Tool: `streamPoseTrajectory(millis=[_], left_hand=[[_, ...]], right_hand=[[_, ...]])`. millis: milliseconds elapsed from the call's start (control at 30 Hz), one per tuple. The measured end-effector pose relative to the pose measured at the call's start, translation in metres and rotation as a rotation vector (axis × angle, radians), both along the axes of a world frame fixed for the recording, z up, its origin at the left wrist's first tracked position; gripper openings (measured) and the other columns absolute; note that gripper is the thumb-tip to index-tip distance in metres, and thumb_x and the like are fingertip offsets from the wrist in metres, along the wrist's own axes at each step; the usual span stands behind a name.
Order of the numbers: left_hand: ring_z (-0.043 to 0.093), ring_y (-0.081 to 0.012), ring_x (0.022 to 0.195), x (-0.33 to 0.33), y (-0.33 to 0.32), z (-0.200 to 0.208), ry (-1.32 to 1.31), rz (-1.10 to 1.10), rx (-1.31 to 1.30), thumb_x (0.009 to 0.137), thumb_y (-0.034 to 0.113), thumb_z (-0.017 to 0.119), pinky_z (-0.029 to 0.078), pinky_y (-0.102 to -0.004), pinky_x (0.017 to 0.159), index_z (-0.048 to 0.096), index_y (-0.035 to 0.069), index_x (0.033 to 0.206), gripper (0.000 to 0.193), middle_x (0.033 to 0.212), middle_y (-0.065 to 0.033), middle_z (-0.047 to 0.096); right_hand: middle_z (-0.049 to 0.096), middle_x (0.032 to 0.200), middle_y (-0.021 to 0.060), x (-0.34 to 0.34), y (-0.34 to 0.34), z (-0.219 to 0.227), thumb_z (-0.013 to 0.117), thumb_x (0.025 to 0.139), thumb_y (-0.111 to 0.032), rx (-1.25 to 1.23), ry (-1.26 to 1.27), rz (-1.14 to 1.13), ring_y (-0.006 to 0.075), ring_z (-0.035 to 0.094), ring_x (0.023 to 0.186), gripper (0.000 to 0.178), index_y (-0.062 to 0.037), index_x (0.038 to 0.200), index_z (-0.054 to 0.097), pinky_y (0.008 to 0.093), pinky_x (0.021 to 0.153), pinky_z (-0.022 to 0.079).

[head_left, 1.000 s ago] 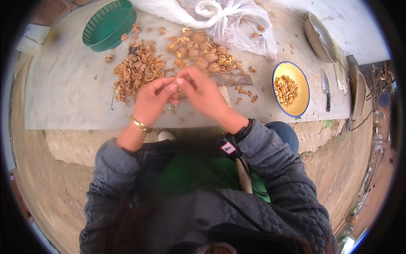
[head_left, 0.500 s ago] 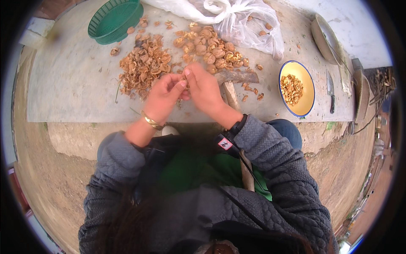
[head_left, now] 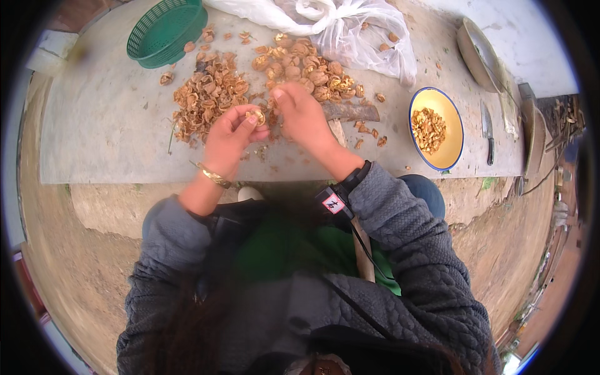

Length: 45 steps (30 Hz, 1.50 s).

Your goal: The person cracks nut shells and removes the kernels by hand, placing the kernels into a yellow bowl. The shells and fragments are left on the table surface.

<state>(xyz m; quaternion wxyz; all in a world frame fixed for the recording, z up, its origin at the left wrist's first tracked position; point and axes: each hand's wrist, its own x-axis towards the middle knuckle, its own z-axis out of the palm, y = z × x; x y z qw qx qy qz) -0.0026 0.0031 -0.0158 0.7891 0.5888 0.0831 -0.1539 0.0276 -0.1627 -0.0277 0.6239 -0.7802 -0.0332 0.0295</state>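
Observation:
Between the thumb and fingers of my left hand [head_left: 232, 132] is a cracked walnut [head_left: 257, 117], its pale inside showing. My right hand [head_left: 304, 120] is just to the right and apart from it, fingers curled in; whatever they may pinch is hidden. A heap of broken walnut shells [head_left: 209, 94] lies beyond my left hand. Past my right hand is a pile of whole and cracked walnuts [head_left: 317, 76]. A hammer-like tool [head_left: 353, 112] with a wooden handle rests beside my right wrist, its handle running down toward my lap.
To the right stands a yellow bowl [head_left: 455, 128] with a blue rim, holding walnut kernels [head_left: 429, 130]. A knife [head_left: 489, 134] lies beyond it. At the back are a green basket [head_left: 165, 34] and a clear plastic bag [head_left: 369, 44] with a few walnuts. A shallow basin [head_left: 478, 56] leans by the wall.
My hands have parted: the left moved slightly left and keeps the cracked walnut, while the right drew a little up and away. Small bits now show below, between the hands.

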Motion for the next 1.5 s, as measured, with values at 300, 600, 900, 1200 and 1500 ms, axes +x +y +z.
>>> streamPoseTrajectory(millis=[300,600,900,1200,1500], left_hand=[[0.062,-0.0117,0.079,0.005,0.004,0.003,-0.373,0.035,0.402,0.09,0.009,0.064,0.053,-0.0268,0.07,0.061,0.003,0.111,0.021,0.096,-0.0046,0.063],[0.06,-0.0098,0.079,-0.001,-0.004,0.012,-0.576,-0.046,0.748,0.087,0.002,0.066,0.052,-0.0249,0.067,0.062,0.004,0.108,0.022,0.094,-0.003,0.058],[0.059,-0.0072,0.079,0.007,0.004,-0.001,-0.464,-0.131,0.666,0.087,-0.001,0.067,0.051,-0.0221,0.068,0.061,0.005,0.109,0.024,0.095,-0.0009,0.058],[0.061,-0.0216,0.092,0.011,0.008,0.012,-0.881,0.007,1.035,0.075,0.007,0.076,0.048,-0.0338,0.085,0.065,0.008,0.101,0.028,0.101,-0.0057,0.065],[0.062,-0.0187,0.104,0.021,0.017,0.01,-0.44,-0.075,0.319,0.086,0.008,0.069,0.047,-0.0317,0.093,0.061,0.006,0.107,0.022,0.114,-0.0075,0.067]], right_hand=[[0.067,0.093,0.0086,-0.002,-0.004,0.017,0.059,0.096,-0.019,0.219,0.323,0.212,0.0149,0.065,0.079,0.019,-0.0044,0.108,0.063,0.0275,0.07,0.053],[0.067,0.097,0.0079,-0.007,-0.008,0.021,0.062,0.095,-0.025,0.446,0.414,0.301,0.0141,0.065,0.085,0.029,0.0007,0.108,0.062,0.0259,0.075,0.053],[0.063,0.102,0.0135,-0.007,-0.01,0.02,0.053,0.094,-0.011,0.642,0.567,0.199,0.0188,0.065,0.094,0.023,0.0065,0.11,0.058,0.0318,0.083,0.055],[0.063,0.104,0.0158,-0.008,-0.01,0.023,0.05,0.097,-0.008,0.753,0.631,0.257,0.0218,0.064,0.098,0.027,0.0093,0.118,0.053,0.0342,0.087,0.054],[0.063,0.109,0.017,-0.004,-0.013,0.016,0.051,0.097,-0.006,0.85,0.612,0.285,0.0214,0.066,0.095,0.033,0.0097,0.126,0.049,0.032,0.086,0.055]])
